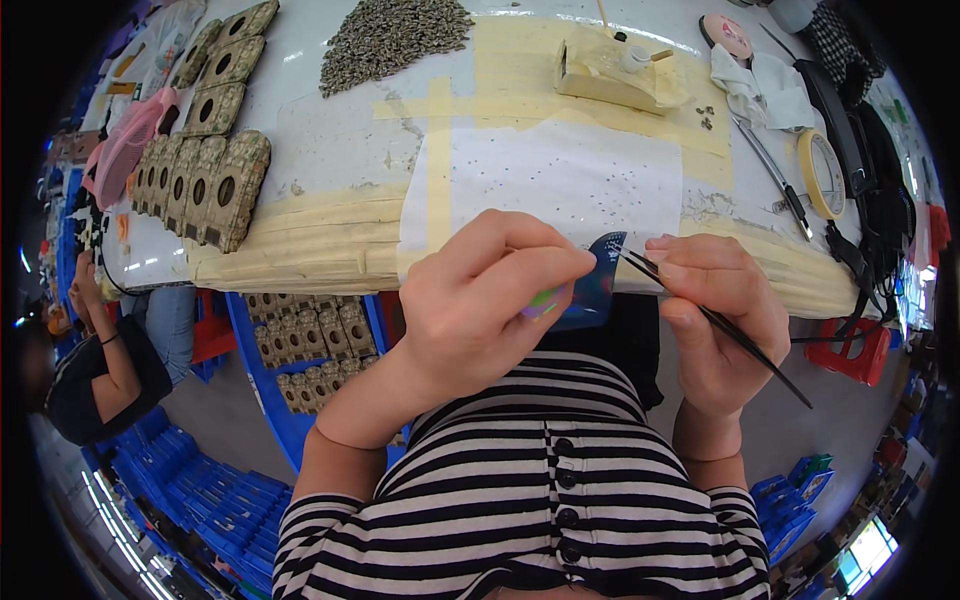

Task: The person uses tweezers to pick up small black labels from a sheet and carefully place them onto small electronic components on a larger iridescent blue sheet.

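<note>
My left hand (465, 300) is closed on a dark blue, glossy curved piece (598, 285), held just off the table's near edge. Tiny pale specks show on its upper tip, and a green and purple patch peeks out beside my fingers. My right hand (728, 305) pinches a pair of black tweezers (745, 342). The tweezers' tips point at the specks on the blue piece; whether they grip one is too small to tell. Beyond both hands lies a white sheet (560, 185) scattered with tiny dark and bluish bits.
Camouflage-patterned cases (205, 190) with round holes stand at the left. At the back is a heap of small grey parts (395, 45). A tape-covered block (615, 75), a pen-like tool (775, 175) and a tape roll (820, 175) lie right. A blue crate (262, 375) of cases sits below left; a person (105, 370) sits beyond.
</note>
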`<state>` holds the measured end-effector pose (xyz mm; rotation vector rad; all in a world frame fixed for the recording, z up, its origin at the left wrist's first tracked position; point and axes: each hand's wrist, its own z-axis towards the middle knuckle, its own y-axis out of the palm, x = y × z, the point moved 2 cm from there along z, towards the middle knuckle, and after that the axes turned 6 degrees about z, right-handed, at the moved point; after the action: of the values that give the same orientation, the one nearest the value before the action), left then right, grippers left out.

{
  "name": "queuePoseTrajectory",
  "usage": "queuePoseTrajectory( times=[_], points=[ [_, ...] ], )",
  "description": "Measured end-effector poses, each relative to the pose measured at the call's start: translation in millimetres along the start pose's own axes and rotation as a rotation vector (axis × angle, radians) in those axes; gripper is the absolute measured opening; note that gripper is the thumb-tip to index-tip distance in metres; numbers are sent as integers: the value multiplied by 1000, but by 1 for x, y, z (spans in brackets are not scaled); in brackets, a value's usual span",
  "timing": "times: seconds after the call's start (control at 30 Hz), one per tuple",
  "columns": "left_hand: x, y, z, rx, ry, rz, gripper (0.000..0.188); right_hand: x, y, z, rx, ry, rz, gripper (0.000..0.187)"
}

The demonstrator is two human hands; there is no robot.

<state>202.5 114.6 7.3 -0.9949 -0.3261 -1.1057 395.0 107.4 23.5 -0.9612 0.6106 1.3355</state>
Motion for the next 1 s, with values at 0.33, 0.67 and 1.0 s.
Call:
queuePoseTrajectory(
  times=[0.33,0.67,1.0],
  points=[
    [4,1,-10,-100,221,310,29,-4,2,2,-97,-54,-200,22],
    [-1,5,-8,30,365,308,24,-4,4,2,-121,-61,-232,23],
    [0,3,-7,26,361,319,25,-5,4,2,-118,-54,-216,22]
  ],
)
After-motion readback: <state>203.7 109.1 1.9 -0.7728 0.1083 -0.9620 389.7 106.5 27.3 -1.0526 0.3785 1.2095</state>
